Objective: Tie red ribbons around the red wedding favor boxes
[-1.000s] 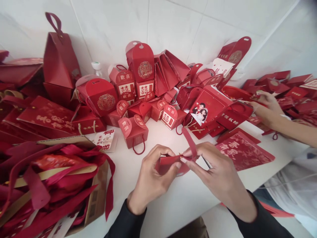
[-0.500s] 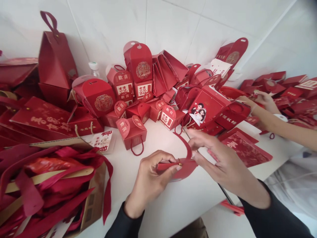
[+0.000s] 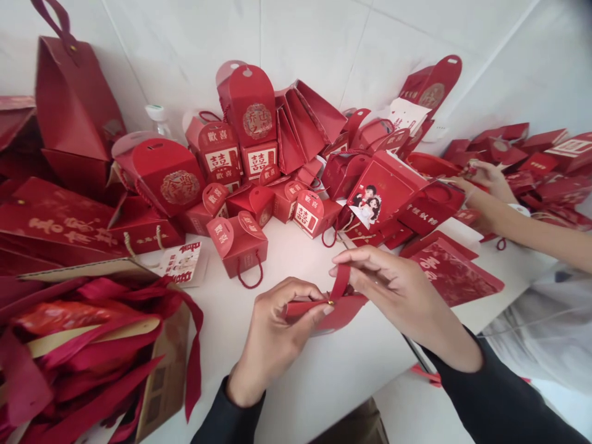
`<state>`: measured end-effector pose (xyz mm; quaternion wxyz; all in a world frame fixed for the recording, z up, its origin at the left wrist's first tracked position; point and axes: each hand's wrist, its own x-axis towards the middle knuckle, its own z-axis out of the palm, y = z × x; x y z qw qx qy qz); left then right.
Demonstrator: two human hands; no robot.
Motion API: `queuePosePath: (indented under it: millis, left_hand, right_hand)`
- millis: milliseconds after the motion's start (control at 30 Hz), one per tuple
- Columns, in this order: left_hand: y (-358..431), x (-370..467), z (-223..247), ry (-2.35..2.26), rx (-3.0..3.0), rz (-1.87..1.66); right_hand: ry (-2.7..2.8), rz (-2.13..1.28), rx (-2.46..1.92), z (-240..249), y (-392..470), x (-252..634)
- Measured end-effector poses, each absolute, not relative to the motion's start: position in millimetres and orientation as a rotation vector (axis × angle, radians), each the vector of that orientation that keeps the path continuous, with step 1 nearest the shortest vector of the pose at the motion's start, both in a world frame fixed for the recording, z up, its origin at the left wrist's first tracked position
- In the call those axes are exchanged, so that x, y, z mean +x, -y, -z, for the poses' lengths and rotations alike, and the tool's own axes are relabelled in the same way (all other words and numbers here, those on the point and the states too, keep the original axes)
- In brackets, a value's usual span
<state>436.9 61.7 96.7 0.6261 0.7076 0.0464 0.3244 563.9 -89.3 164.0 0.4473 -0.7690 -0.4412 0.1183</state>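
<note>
My left hand [image 3: 282, 330] pinches the top edge of a red paper box [image 3: 345, 314] beside a small gold stud [image 3: 330, 303]. A red strap [image 3: 341, 282] rises from the stud, and its upper part is between the thumb and fingers of my right hand [image 3: 393, 283]. Both hands are closed, close together over the white table [image 3: 319, 376]. Just beyond them stands a small red box with a cord handle [image 3: 243, 246].
An open cardboard box [image 3: 169, 370] full of red straps is at the left. Many red gift boxes [image 3: 252, 105] are piled along the wall. A printed card [image 3: 181, 262] lies near the cardboard box. At the right, another person's hands [image 3: 490, 185] handle something among red boxes.
My right hand has brought the strap down and folded it closer to the stud. The view has shifted slightly, so the boxes appear further left. My left hand keeps its pinch.
</note>
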Motion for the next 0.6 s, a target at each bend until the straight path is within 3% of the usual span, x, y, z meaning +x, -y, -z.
queuePosePath:
  millis: [167, 600]
  left_hand:
    - [-59.3, 436.5, -96.1, -0.102, 1.620, -0.754]
    - [-55.2, 436.6, -96.4, -0.094, 1.578, -0.773]
  right_hand:
    - [1.201, -0.172, -1.999, -167.3, 85.0, 565.9]
    - [0.994, -0.347, -1.888, -172.2, 79.1, 553.8]
